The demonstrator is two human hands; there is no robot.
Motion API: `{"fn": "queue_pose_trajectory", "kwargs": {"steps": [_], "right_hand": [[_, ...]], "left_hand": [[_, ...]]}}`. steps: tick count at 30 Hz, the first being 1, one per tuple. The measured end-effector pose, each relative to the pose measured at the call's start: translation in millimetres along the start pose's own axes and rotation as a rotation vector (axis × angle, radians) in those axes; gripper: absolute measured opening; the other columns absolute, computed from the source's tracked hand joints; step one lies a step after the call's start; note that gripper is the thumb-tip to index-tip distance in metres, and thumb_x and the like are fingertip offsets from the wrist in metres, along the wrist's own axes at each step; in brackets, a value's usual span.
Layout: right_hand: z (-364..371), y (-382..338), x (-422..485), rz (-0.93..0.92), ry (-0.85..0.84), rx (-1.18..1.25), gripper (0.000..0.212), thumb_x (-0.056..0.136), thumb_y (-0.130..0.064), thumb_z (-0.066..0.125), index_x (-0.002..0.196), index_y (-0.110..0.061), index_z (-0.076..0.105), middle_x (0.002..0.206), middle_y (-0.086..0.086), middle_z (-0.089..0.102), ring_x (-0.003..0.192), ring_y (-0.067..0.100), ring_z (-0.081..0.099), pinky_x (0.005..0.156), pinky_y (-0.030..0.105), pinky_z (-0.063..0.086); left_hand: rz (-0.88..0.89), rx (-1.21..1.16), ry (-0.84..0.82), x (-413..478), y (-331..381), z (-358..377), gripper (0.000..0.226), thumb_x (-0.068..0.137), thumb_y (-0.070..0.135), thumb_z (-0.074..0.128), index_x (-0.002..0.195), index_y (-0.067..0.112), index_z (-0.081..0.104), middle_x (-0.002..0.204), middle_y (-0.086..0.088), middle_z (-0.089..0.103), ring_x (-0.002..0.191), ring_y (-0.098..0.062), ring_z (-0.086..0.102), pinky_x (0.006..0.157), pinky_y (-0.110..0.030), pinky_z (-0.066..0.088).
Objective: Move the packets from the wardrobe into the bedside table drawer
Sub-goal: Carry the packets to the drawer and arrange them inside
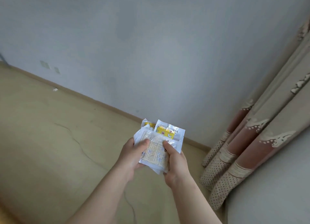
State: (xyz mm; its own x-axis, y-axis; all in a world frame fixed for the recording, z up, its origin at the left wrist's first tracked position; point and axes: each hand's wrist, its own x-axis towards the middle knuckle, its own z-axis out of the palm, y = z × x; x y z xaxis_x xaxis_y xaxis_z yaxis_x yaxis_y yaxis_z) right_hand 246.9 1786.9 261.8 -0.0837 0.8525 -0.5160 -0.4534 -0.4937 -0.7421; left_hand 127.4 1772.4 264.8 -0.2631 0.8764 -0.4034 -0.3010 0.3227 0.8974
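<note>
The step in hand looks like carrying: a small stack of packets [157, 146] is held out in front of the body, above the floor [50, 140] near the base of the wall [151, 47], with a patterned curtain [251, 140] off to the right. Neither the wardrobe nor the bedside table drawer is in view, so the sensible thing is to keep the stack squared and level on the way, since the glossy wrappers probably slide on one another. The left hand [132, 156] cups the stack from its left edge, thumb pressed across the printed face of the top packet; the right hand [176, 163] closes on the right edge, thumb on top and the remaining fingers [167, 144] curled beneath, hidden. Both hands are closed on the stack, not loose. A yellow-printed packet [169, 131] fans out at the far end, beyond the thumbs, and is the likeliest to slip.
</note>
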Motion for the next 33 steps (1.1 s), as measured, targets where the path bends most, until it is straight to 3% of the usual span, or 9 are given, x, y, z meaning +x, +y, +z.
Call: {"fn": "queue_pose_trajectory", "kwargs": {"steps": [4, 8, 12, 15, 20, 24, 27, 33], "right_hand": [[51.4, -12.1, 59.7, 0.071, -0.066, -0.011, 0.013, 0.089, -0.015, 0.063, 0.101, -0.017, 0.065, 0.096, 0.007, 0.073, 0.086, 0.025, 0.07, 0.061, 0.031, 0.053], [96.0, -15.3, 125.3, 0.148, -0.143, -0.063, 0.017, 0.089, -0.016, 0.063, 0.105, -0.015, 0.067, 0.095, 0.007, 0.074, 0.086, 0.026, 0.071, 0.052, 0.027, 0.054], [142.1, -26.4, 198.3, 0.173, -0.223, -0.108, 0.021, 0.09, -0.014, 0.061, 0.11, -0.013, 0.065, 0.1, 0.01, 0.073, 0.089, 0.027, 0.07, 0.053, 0.028, 0.055], [182.4, -43.4, 253.4, 0.188, -0.309, -0.158, 0.021, 0.09, -0.014, 0.061, 0.11, -0.014, 0.065, 0.101, 0.01, 0.073, 0.091, 0.029, 0.069, 0.062, 0.033, 0.056], [264.0, -52.8, 320.9, 0.257, -0.471, -0.287, 0.021, 0.088, -0.015, 0.064, 0.109, -0.015, 0.066, 0.101, 0.009, 0.073, 0.09, 0.029, 0.07, 0.067, 0.038, 0.058], [332.4, -23.5, 351.8, 0.338, -0.596, -0.37, 0.022, 0.089, -0.016, 0.062, 0.111, -0.014, 0.065, 0.102, 0.01, 0.072, 0.09, 0.029, 0.07, 0.068, 0.038, 0.058], [390.5, 8.4, 369.7, 0.384, -0.672, -0.408, 0.022, 0.09, -0.013, 0.061, 0.111, -0.013, 0.064, 0.104, 0.013, 0.071, 0.093, 0.032, 0.069, 0.08, 0.048, 0.056], [535.6, 76.9, 398.3, 0.412, -0.705, -0.446, 0.022, 0.089, -0.011, 0.062, 0.111, -0.01, 0.063, 0.103, 0.014, 0.071, 0.092, 0.032, 0.068, 0.083, 0.051, 0.054]], "left_hand": [[0.045, 0.015, 0.079, 57.7, 35.5, -18.1, 0.015, 0.093, 0.018, 0.054, 0.107, 0.018, 0.061, 0.099, -0.004, 0.07, 0.08, -0.017, 0.068, 0.056, -0.025, 0.053], [0.053, 0.0, 0.19, 116.7, 55.2, -37.4, 0.017, 0.094, 0.019, 0.054, 0.109, 0.019, 0.061, 0.102, -0.005, 0.071, 0.086, -0.02, 0.069, 0.065, -0.03, 0.056], [0.053, -0.057, 0.295, 185.5, 77.5, -50.2, 0.021, 0.093, 0.022, 0.057, 0.112, 0.015, 0.06, 0.103, -0.008, 0.07, 0.089, -0.023, 0.069, 0.064, -0.031, 0.057], [0.084, -0.132, 0.373, 235.1, 103.7, -56.8, 0.021, 0.093, 0.022, 0.058, 0.112, 0.014, 0.059, 0.103, -0.008, 0.07, 0.084, -0.021, 0.069, 0.056, -0.028, 0.056], [0.115, -0.231, 0.566, 293.5, 145.8, -89.6, 0.017, 0.094, 0.022, 0.056, 0.109, 0.014, 0.057, 0.103, -0.009, 0.068, 0.087, -0.023, 0.068, 0.062, -0.032, 0.057], [0.129, -0.294, 0.705, 321.9, 165.3, -142.8, 0.015, 0.094, 0.021, 0.055, 0.107, 0.015, 0.059, 0.104, -0.009, 0.069, 0.087, -0.024, 0.068, 0.064, -0.032, 0.057], [0.149, -0.34, 0.779, 344.8, 177.5, -196.4, 0.013, 0.094, 0.02, 0.055, 0.106, 0.016, 0.059, 0.103, -0.009, 0.069, 0.086, -0.023, 0.068, 0.065, -0.032, 0.058], [0.15, -0.369, 0.855, 396.2, 224.6, -333.9, 0.021, 0.094, 0.019, 0.056, 0.114, 0.013, 0.057, 0.107, -0.011, 0.068, 0.091, -0.026, 0.067, 0.071, -0.037, 0.058]]}}
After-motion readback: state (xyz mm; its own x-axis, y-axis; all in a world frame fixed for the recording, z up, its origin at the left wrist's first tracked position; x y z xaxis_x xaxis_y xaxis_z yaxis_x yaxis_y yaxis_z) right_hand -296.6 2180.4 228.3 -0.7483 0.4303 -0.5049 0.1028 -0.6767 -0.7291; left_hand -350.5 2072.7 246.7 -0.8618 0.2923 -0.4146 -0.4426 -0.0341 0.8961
